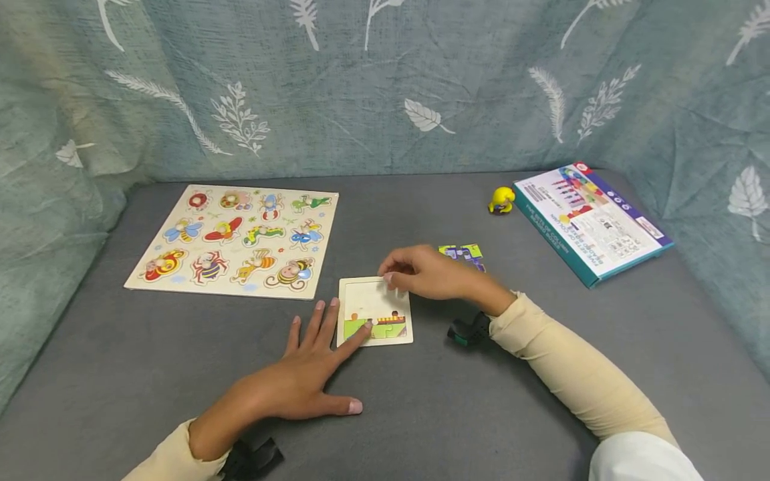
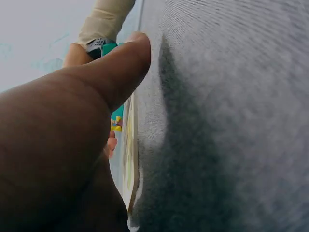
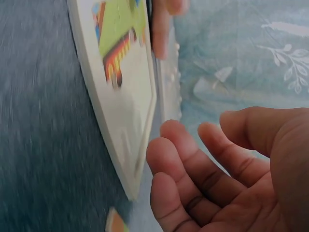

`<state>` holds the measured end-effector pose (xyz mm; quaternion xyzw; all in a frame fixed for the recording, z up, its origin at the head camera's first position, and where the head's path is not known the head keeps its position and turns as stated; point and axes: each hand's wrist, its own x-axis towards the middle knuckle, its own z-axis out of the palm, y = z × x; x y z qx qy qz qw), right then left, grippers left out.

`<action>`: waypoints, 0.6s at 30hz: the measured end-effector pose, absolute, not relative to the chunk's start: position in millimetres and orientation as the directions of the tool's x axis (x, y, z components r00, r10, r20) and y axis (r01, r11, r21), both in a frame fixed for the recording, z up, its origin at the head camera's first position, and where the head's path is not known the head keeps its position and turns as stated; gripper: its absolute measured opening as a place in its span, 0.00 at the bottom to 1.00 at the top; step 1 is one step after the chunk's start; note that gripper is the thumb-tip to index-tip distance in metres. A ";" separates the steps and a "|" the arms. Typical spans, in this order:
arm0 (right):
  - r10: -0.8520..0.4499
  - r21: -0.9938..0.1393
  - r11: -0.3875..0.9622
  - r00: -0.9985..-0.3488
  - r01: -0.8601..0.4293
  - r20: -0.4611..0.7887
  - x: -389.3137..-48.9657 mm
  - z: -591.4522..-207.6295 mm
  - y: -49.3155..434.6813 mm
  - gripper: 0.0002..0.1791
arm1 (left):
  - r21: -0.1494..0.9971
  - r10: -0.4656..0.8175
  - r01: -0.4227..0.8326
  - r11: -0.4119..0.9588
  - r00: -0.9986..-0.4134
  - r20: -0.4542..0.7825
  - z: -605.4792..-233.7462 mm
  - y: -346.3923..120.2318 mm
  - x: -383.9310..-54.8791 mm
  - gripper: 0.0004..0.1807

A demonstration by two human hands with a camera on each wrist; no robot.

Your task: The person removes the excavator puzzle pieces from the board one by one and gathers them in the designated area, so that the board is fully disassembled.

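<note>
A small square jigsaw tray lies on the table, its lower part filled with green picture pieces and its upper part bare. My left hand spreads its straight fingers at the tray's left side, one fingertip over the fitted pieces. Above the tray's upper right corner hovers my right hand. In the right wrist view its fingers are loosely bent, the thumb apart from them, and nothing shows between them. Loose purple and green jigsaw pieces lie behind the right hand, partly covered by it.
A large wooden insect puzzle board lies at the back left. At the back right is a teal-edged box, with a small yellow toy beside it. A leaf-patterned curtain hangs behind the grey table.
</note>
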<state>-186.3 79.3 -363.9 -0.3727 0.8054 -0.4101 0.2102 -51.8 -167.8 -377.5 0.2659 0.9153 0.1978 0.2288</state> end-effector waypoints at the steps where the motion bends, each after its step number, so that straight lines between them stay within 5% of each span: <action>1: -0.777 -0.815 0.385 -0.628 -0.434 -0.033 -185.2 -364.1 76.9 0.10 | 0.486 0.578 0.396 0.779 -0.756 -0.309 -378.6 -168.6 -51.3 0.55; 18: -0.868 -0.829 0.311 -0.494 -0.465 -0.049 -173.0 -368.4 56.1 0.15 | 0.474 0.580 0.396 0.787 -0.738 -0.345 -384.0 -170.1 -51.3 0.49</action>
